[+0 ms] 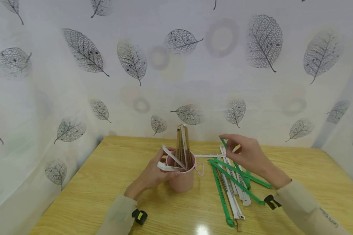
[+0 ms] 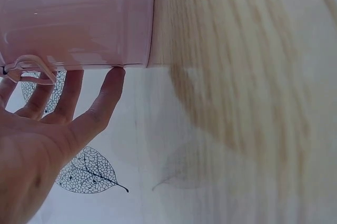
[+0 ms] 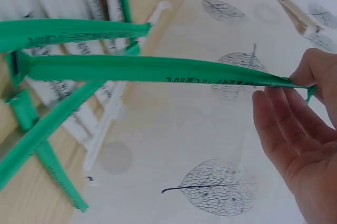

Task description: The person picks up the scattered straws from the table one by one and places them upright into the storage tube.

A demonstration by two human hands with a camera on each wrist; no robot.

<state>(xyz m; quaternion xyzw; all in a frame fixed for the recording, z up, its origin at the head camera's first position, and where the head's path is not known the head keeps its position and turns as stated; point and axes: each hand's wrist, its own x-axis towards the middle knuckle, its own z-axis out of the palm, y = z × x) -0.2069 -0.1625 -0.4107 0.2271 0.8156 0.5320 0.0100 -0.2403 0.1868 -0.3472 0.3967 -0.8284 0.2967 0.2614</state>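
Observation:
My left hand holds a pink cup from its left side, with the thumb near the front rim. In the left wrist view, several fingers touch the wall of the cup. Brown and white wrapped straws stand in the cup, and two white ones lean out to the left. Between thumb and fingertips, my right hand pinches one end of a green wrapped straw. That straw slants down over a loose pile of green and white wrapped straws.
A wooden table bears the cup and the pile. Behind it hangs a pale leaf-print cloth, which also runs along the sides. One white wrapped straw lies crosswise between cup and pile. The cup's handle points right.

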